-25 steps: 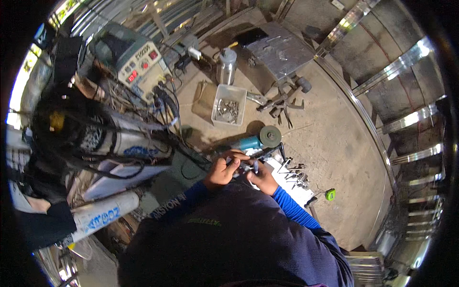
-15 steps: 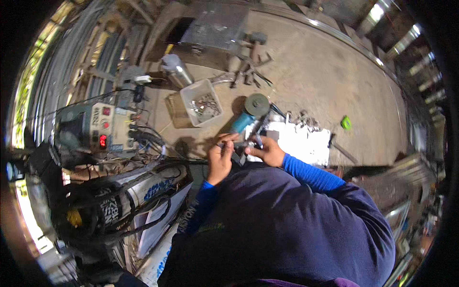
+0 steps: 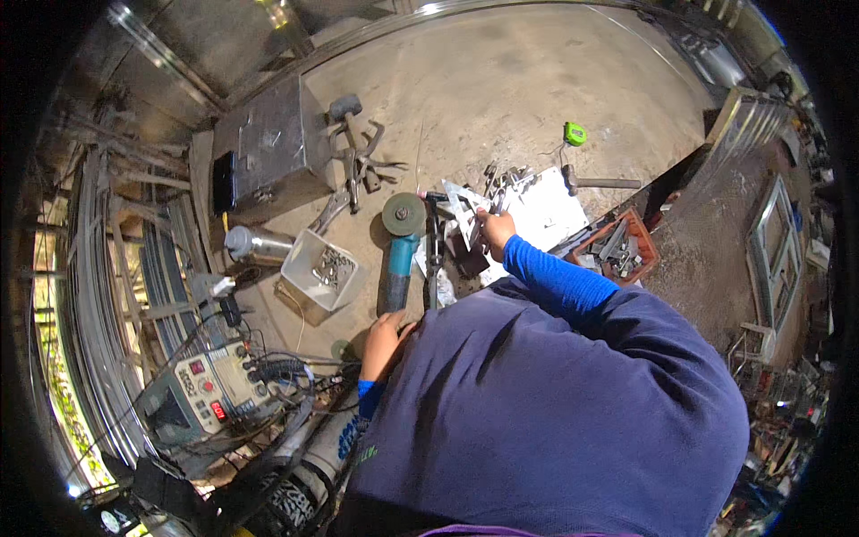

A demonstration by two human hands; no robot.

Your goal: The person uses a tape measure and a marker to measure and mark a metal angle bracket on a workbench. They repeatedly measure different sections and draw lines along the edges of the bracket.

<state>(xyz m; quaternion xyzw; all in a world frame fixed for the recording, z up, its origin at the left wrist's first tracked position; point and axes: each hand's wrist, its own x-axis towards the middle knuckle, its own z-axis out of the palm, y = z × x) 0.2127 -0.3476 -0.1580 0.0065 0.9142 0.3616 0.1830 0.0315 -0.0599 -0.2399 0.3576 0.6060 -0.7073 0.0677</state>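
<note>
My right hand (image 3: 497, 234) reaches over the bench with its fingers closed on the edge of a silver triangular square (image 3: 460, 208). Beneath it lie white sheets (image 3: 548, 208) with small dark metal pieces on them. My left hand (image 3: 383, 345) is low at the bench's near edge, partly covered by my shirt; whether it grips anything is hidden. Just beyond that hand lies an angle grinder (image 3: 400, 259) with a teal body and a round greenish disc. A dark bar-like tool (image 3: 434, 255) lies to the grinder's right.
Left of the grinder stand a white tub (image 3: 304, 291) of small metal parts and a metal bottle (image 3: 255, 243). Farther back are a hammer (image 3: 345, 109), clamps (image 3: 362, 166) and a metal box (image 3: 273, 143). Rightward sit a green tape measure (image 3: 574, 134), another hammer (image 3: 607, 183) and an orange crate (image 3: 650, 257).
My hands were together at the near edge around a dark metal piece. Now they are apart: the right has moved forward onto the square, the left has drawn back. The view has turned.
</note>
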